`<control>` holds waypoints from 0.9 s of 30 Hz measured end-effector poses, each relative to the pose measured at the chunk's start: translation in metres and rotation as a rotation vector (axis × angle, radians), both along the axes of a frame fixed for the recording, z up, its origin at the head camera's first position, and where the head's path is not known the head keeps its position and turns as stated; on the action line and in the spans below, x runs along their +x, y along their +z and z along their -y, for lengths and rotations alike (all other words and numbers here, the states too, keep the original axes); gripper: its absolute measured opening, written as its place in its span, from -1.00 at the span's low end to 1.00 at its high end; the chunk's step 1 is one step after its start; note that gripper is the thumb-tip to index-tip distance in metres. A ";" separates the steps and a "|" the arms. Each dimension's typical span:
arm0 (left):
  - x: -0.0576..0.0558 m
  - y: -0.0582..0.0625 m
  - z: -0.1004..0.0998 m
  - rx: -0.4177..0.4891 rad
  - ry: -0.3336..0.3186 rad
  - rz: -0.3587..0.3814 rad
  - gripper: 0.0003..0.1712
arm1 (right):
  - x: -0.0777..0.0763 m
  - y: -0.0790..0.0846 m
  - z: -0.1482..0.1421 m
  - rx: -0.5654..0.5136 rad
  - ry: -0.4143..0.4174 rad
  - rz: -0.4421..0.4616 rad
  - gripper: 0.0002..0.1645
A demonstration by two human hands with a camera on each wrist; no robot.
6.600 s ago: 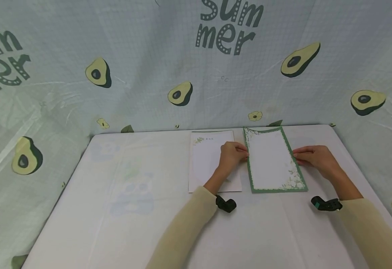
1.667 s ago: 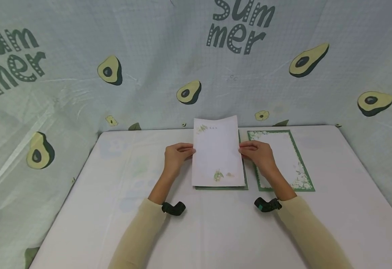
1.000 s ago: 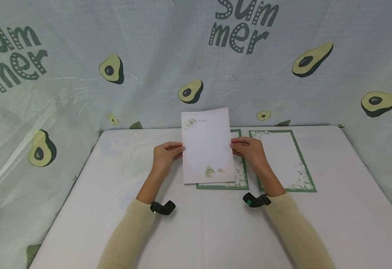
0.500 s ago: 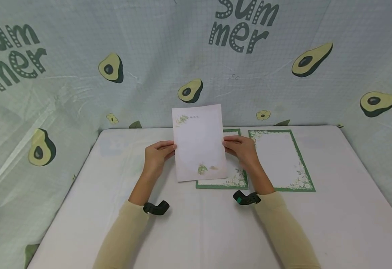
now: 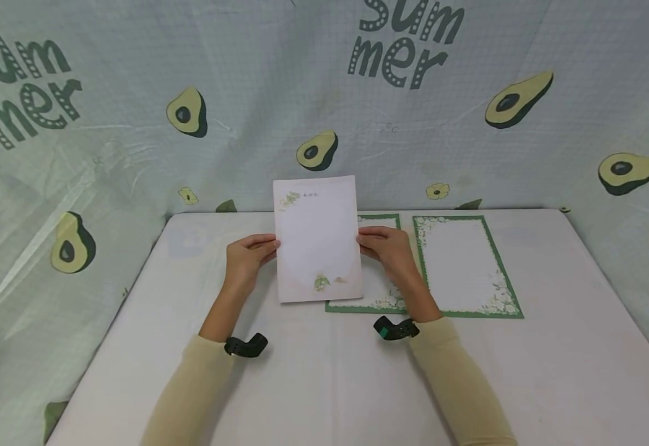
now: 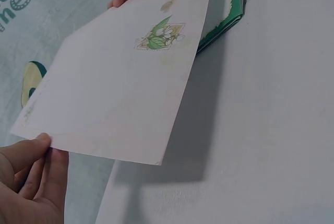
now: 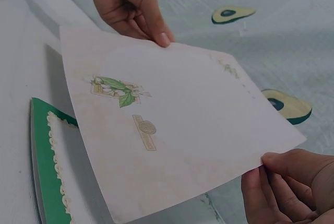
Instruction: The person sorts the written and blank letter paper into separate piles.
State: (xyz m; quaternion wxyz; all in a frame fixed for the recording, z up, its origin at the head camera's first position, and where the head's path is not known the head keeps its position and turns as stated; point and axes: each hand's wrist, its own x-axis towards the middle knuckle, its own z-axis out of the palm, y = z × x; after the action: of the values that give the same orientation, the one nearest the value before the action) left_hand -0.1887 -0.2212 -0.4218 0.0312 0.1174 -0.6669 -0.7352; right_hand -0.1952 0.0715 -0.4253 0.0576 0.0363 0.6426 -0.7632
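A pale pink sheet of stationery paper (image 5: 317, 238) with small leaf prints hangs above the table, its lower edge raised. My left hand (image 5: 246, 259) pinches its left edge and my right hand (image 5: 387, 248) pinches its right edge, thumbs on the printed face. Partly behind it, a green-bordered sheet (image 5: 380, 306) with white flowers lies on the table; in the right wrist view its green edge (image 7: 44, 151) looks thick, like a stack. To the right lies another green-bordered sheet (image 5: 464, 263), beyond my right forearm.
A white cloth covers the table (image 5: 302, 384). Behind it rises a pale curtain (image 5: 246, 80) printed with avocados and lettering. The table's left edge (image 5: 109, 310) slopes away toward the back corner. A black wrist camera (image 5: 246, 345) sits on my left wrist, another (image 5: 396, 328) on my right.
Both hands have lifted the pink sheet off the green-bordered one and carried it left, uncovering more of that one. Earlier, the hands were at the right-hand green-bordered sheet, which now lies flat.
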 end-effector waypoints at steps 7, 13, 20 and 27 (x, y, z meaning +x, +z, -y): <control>0.001 0.002 0.010 -0.044 -0.022 0.017 -0.62 | -0.003 -0.003 0.011 -0.007 -0.008 -0.002 -0.67; 0.000 0.004 0.018 -0.061 -0.042 0.037 -0.64 | -0.003 -0.004 0.019 0.003 -0.007 0.002 -0.68; 0.003 0.000 0.030 -0.127 -0.074 0.097 -0.63 | 0.000 -0.011 0.036 0.178 -0.015 0.047 -0.76; -0.001 -0.008 0.039 -0.200 -0.086 0.138 -0.63 | -0.005 -0.018 0.047 0.375 -0.017 0.000 -0.83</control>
State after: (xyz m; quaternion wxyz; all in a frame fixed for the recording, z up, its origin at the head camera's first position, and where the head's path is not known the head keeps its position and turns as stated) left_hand -0.1902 -0.2600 -0.4297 -0.0346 0.1352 -0.7420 -0.6557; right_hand -0.2000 0.0248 -0.4435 0.0435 0.0517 0.7732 -0.6306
